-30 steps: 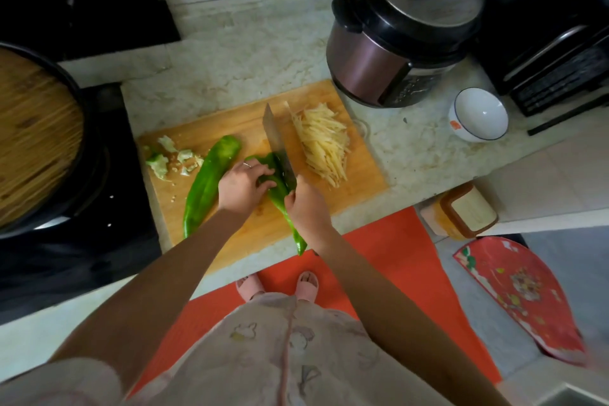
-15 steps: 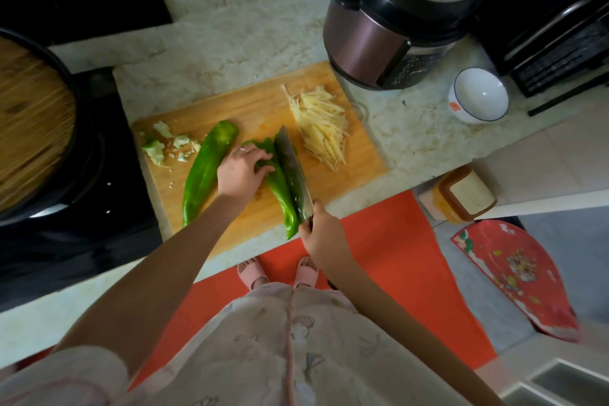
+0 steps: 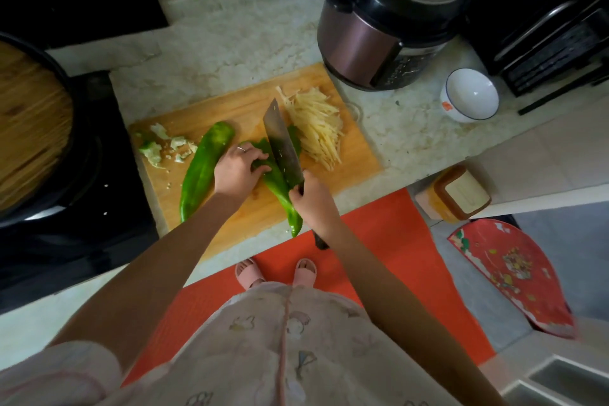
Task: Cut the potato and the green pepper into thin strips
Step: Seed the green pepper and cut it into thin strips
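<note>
On the wooden cutting board [image 3: 250, 109] lie two long green pepper pieces. My left hand [image 3: 235, 171] presses down on the right piece [image 3: 281, 194] with curled fingers. My right hand [image 3: 311, 199] grips the handle of a cleaver [image 3: 281, 145], whose blade lies lengthwise along that piece. The other pepper piece [image 3: 204, 165] rests to the left, untouched. A pile of thin potato strips [image 3: 318, 125] sits at the board's right end. Pepper core scraps [image 3: 164, 145] lie at the left end.
A dark pressure cooker [image 3: 389, 13] stands behind the board's right corner. A white bowl [image 3: 469, 95] sits to its right, by a black oven [image 3: 547, 33]. A black wok with a wooden lid [image 3: 29, 122] is on the stove at left.
The cleaver slid toward me along the pepper, then moved forward again; its tip now points toward the potato strips. My left hand stayed on the pepper.
</note>
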Motion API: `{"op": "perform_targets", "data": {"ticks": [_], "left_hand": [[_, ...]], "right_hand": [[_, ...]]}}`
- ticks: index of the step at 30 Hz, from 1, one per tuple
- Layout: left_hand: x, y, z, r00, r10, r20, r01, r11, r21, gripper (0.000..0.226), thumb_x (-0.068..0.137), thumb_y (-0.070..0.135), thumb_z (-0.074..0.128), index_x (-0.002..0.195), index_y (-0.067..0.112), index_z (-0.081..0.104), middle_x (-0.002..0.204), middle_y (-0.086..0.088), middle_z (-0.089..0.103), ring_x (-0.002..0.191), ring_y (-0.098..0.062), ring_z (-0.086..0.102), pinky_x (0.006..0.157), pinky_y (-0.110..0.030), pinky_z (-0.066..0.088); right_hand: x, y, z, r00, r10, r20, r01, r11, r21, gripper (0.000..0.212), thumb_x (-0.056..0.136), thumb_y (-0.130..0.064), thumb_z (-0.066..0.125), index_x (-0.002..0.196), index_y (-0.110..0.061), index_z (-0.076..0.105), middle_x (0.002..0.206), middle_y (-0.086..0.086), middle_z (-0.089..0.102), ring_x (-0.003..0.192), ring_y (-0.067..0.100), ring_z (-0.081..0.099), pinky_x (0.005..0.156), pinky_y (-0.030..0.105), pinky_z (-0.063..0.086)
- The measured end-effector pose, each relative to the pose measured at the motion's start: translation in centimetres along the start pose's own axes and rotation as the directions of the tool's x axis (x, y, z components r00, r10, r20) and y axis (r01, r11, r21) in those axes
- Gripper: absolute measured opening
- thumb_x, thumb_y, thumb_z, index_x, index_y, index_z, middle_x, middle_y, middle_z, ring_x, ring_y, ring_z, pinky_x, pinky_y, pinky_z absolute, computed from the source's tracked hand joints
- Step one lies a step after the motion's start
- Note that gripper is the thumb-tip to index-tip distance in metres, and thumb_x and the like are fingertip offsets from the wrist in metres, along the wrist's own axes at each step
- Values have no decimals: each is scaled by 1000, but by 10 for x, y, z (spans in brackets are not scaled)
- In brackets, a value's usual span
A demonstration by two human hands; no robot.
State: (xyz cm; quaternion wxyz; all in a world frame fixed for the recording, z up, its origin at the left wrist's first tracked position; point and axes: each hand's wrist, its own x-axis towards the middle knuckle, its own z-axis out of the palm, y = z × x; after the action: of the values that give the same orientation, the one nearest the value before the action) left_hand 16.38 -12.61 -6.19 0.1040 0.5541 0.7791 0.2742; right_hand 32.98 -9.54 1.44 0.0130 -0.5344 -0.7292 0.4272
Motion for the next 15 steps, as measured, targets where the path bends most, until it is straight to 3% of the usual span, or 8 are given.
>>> {"op": "perform_targets", "data": {"ticks": [3, 6, 10, 13, 15], "left_hand": [[3, 1, 0, 1000, 14, 18, -14, 1000, 8, 20, 74, 13, 79, 93, 7, 74, 94, -10, 67, 90, -35, 60, 66, -38, 52], [5, 3, 0, 999, -2, 42, 2, 1000, -13, 23, 75, 10, 77, 98, 7, 73, 102, -12, 66, 99, -36, 57, 75, -42, 52], [6, 11, -3, 999, -30, 43, 29, 999, 18, 28, 76, 6, 74, 104, 10, 72, 116, -14, 62, 109, -38, 54, 93, -48, 45], [-17, 20, -6, 996, 85, 29, -85, 996, -3, 33, 84, 32, 64, 110, 13, 70, 126, -10, 61, 120, -33, 54, 103, -54, 36], [-37, 26, -2, 966, 172, 192, -187, 980, 61, 60, 84, 57, 52, 125, 14, 63, 141, -7, 51, 134, -28, 43, 111, -58, 22]], "right_hand": [[1, 10, -22, 1000, -15, -19, 17, 995, 95, 6, 95, -14, 49, 93, -9, 46, 61, 2, 44, 49, 18, 47, 48, 36, 42], [-9, 21, -37, 992, -26, -125, 45, 987, 152, 11, 94, -16, 50, 93, -5, 48, 62, 4, 46, 51, 21, 49, 50, 41, 44], [-28, 34, -45, 991, -32, -128, 64, 964, 258, 4, 94, -13, 46, 94, -13, 43, 61, 3, 44, 49, 20, 45, 49, 44, 42], [-44, 43, -38, 993, -13, -119, 38, 976, 212, 14, 94, -12, 46, 85, -20, 39, 58, 1, 42, 46, 17, 43, 45, 40, 38], [-50, 48, -30, 994, 10, -107, 10, 983, 183, 14, 93, -12, 46, 83, -17, 38, 57, 2, 41, 46, 16, 41, 46, 36, 34]]}}
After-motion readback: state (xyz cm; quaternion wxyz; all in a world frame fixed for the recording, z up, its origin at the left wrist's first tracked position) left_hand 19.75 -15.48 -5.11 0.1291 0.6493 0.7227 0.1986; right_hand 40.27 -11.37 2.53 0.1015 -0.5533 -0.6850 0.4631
